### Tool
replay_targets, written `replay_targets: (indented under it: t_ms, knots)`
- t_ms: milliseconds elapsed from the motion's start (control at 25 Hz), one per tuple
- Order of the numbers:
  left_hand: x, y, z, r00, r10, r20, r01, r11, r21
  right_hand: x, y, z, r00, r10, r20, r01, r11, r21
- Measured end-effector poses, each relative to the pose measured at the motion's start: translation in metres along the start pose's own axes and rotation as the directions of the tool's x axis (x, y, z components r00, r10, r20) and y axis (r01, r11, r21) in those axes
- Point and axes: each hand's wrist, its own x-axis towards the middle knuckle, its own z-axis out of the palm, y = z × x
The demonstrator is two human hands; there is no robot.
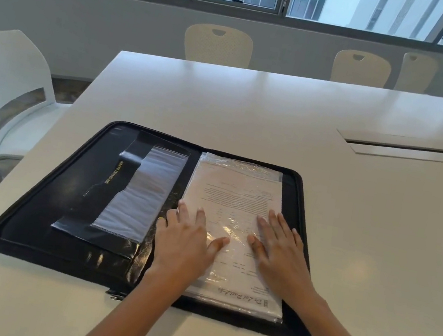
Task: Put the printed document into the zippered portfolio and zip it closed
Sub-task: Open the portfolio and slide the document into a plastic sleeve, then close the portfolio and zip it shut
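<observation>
A black zippered portfolio [37, 212] lies wide open near the front edge of a white table. The printed document [235, 191], inside a clear plastic sleeve, rests flat on its right half with the text upside down to me. My left hand [187, 238] lies palm down on the document's left edge, fingers spread. Spread the same way, my right hand [280, 246] presses on the right part of the page. Neither hand grips anything. The left half carries a black pocket with a clear window [139, 192]. The zipper pull [113, 294] shows at the front edge.
The white table [254, 108] stretches far ahead and to the right, with a cable slot [413, 148] at the right. A white chair [0, 87] stands at the left side, and cream chairs [218, 44] line the far side under the windows.
</observation>
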Motion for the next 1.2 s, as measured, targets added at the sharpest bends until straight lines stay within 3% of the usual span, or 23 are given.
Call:
replay_targets:
  t_ms: [400,560,680,760,880,1040,1200]
  knots:
    - [-0.007,0.007,0.007,0.997,0.063,0.042,-0.059,0.996,-0.071,0.071,0.051,-0.023,0.956,-0.264,0.126,0.256,0.964,0.074]
    - [-0.001,-0.028,0.006,0.983,0.157,0.094,-0.148,0.984,-0.097,0.076,0.050,-0.028,0.947,-0.294,0.129,0.279,0.952,0.124]
    - [-0.002,-0.083,0.004,0.973,0.176,0.150,-0.168,0.984,-0.067,0.081,0.046,-0.032,0.967,-0.228,0.111,0.194,0.947,0.256]
    - [-0.004,-0.121,0.000,0.984,0.107,0.144,-0.105,0.994,-0.023,0.086,0.035,-0.038,0.982,-0.157,0.103,0.122,0.951,0.285]
    - [-0.011,-0.176,-0.007,0.985,-0.131,0.111,0.124,0.990,0.063,0.086,0.001,-0.036,0.988,-0.147,0.052,0.132,0.966,0.223]
    - [-0.021,-0.222,-0.013,0.879,-0.474,0.044,0.467,0.877,0.112,0.077,-0.056,-0.019,0.967,-0.248,0.066,0.230,0.952,0.202]
    - [-0.022,-0.232,-0.015,0.862,-0.507,0.011,0.504,0.859,0.096,0.064,-0.104,0.005,0.938,-0.338,0.083,0.313,0.923,0.224]
